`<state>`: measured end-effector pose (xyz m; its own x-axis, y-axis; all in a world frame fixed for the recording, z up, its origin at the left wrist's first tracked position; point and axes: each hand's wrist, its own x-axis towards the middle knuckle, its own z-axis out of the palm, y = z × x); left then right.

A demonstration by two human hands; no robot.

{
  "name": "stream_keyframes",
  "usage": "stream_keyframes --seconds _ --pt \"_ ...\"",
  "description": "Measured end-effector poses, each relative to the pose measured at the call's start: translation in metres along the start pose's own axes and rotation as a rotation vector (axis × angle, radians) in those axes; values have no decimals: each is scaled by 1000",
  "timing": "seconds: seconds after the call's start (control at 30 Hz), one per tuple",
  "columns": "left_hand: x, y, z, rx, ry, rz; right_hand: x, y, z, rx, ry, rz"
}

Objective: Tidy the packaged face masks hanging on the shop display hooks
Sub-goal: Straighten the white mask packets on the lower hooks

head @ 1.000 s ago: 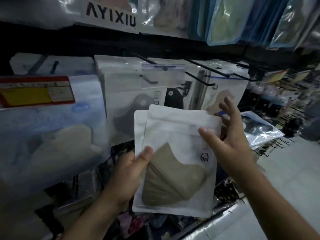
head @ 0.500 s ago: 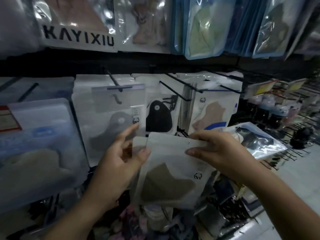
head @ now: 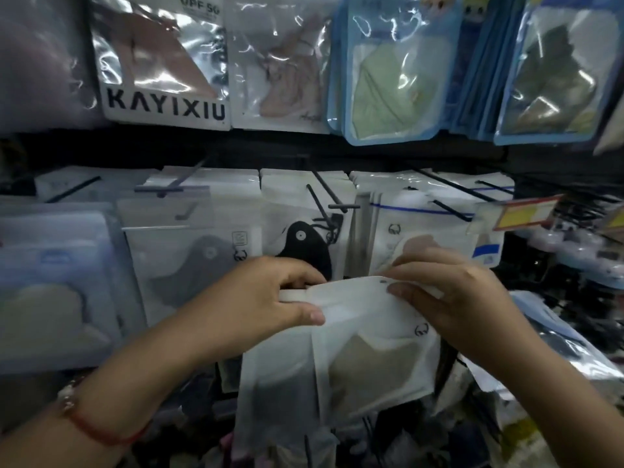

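While the packets (head: pixel 364 349) are pinched at their top edge by the left hand (head: pixel 270 298) and right hand (head: pixel 452 298), holes should be aligned before the hook (head: pixel 324 201) is threaded.

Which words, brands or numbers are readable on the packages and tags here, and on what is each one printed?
"KAYIXIU": on the white band of the shiny silver mask packet, top row.
"UPF 50": at that same packet's top edge, with the smaller print below it blurred.
Red and yellow price tag on a right-hand hook: too blurred to read.
White packet with a beige mask, gripped by both hands: only a small round logo, no readable words.
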<state>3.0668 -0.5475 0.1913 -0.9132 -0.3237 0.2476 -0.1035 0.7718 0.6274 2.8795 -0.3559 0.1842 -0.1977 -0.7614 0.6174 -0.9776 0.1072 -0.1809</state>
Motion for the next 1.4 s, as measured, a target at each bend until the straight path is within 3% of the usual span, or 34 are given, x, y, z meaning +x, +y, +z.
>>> stream_keyframes --seconds 0.17,0.43,0.9,1.2,1.4 --pt "-2 0 -2 101 156 -9 -2 24 -16 23 76 12" --pt "19 5 5 423 495 352 -2 22 -2 -35 31 -136" --pt "50 -4 23 465 730 345 -4 27 1 20 21 -139" --pt "65 -21 27 831 804 429 3 27 7 -32 72 -149" --pt "78 -26 17 924 793 512 8 25 11 -58 62 -85"
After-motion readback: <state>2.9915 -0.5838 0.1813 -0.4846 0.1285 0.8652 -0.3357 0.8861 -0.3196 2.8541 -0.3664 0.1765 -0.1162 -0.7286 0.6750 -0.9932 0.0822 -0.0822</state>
